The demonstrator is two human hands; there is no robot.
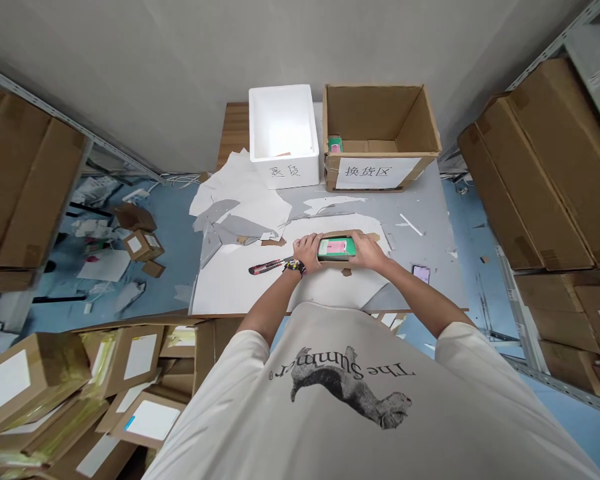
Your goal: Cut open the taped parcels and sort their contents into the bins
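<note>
A small open cardboard box (337,265) lies on the white-covered table near its front edge. Inside it is a green and pink package (337,247). My left hand (309,252) is closed on the box's left end, and my right hand (367,251) grips the right end. A red and black utility knife (270,266) lies just left of my left hand, its tip close to the wrist, which wears a dark band.
Behind stand a white foam box (284,127) and a large cardboard box (383,130) with a green and pink item inside. A phone (421,274) lies at right. Torn paper (245,193) covers the left. Parcels (140,357) are piled at lower left; shelves flank both sides.
</note>
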